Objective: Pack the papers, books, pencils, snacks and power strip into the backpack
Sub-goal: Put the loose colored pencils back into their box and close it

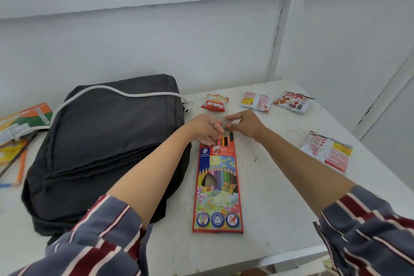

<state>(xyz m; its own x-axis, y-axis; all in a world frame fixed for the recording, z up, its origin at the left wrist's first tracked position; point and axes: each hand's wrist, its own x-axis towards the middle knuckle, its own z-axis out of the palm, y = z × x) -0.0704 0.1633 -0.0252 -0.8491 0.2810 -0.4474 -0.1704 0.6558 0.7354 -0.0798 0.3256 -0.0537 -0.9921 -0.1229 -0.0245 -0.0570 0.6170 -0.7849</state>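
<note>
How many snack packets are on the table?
4: red packet, white packet and third packet in a row at the back; fourth packet alone at the right. The backpack may hide more.

Plain study corner, in a home or a schoolroom; cannot tell which. White-painted board wall (201,40) with paint flaking at the battens, and a scuffed white-painted wooden table (280,186) set into the corner. On it, school gear: black fabric backpack (107,141), red cardboard box of coloured pencils (218,186), small foil snack packets (214,103), loose printed papers (24,121).
</note>
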